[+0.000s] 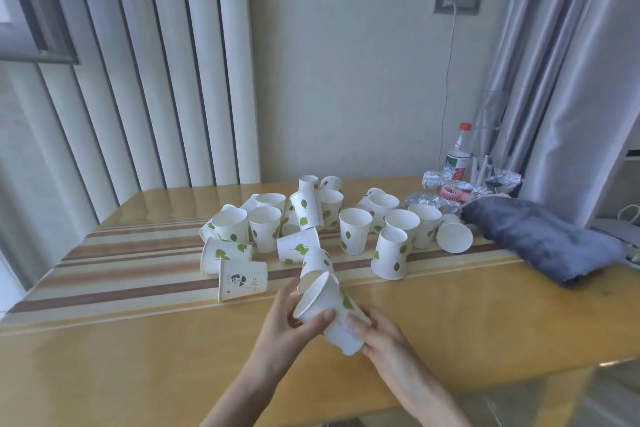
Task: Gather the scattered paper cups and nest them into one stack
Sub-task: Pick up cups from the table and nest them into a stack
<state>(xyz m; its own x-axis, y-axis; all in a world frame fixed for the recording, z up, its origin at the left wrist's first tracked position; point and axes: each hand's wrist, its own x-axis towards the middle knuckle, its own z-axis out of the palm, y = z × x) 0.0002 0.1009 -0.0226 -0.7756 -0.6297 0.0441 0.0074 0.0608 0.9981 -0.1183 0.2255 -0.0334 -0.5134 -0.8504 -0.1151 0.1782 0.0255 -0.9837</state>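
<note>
Both my hands hold one white paper cup with green leaves (330, 312), tilted, its mouth toward the upper left. My left hand (289, 319) grips it near the rim, and my right hand (379, 333) grips it near the base. Just behind it another leaf cup (317, 262) lies on the table, touching the held cup's rim. Several more cups are scattered across the table's middle: some upright (355, 230), some upside down (390, 255), some on their sides (453, 236). One lying cup carries a cartoon drawing (242, 279).
The wooden table (138, 357) has a striped band (104, 274) running under the cups. A folded grey towel (540, 239) lies at the right. Behind it are a pink hand fan (453, 193), foil wrap (433, 180) and a red-capped bottle (458, 156). Curtains hang behind.
</note>
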